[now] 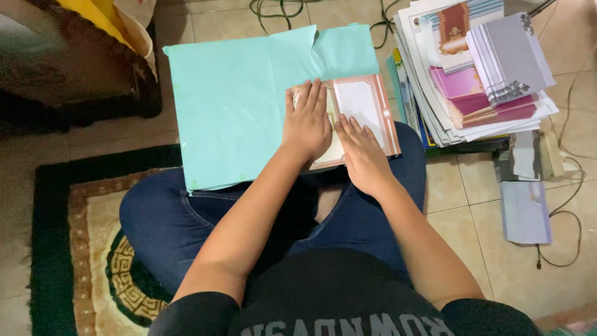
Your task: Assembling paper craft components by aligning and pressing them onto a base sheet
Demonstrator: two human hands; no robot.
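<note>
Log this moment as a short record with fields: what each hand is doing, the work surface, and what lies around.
left hand: left hand lies flat, palm down, on the left part of the card
right hand: right hand lies flat on the card's lower middle, beside the left
card: pink-bordered with a white centre, lying open on the folder
surface: pale turquoise folder resting across the person's lap
to the right: stack of printed cards on the tiled floor
below the stack: grey-blue card and a black cable
under the person: patterned rug
</note>
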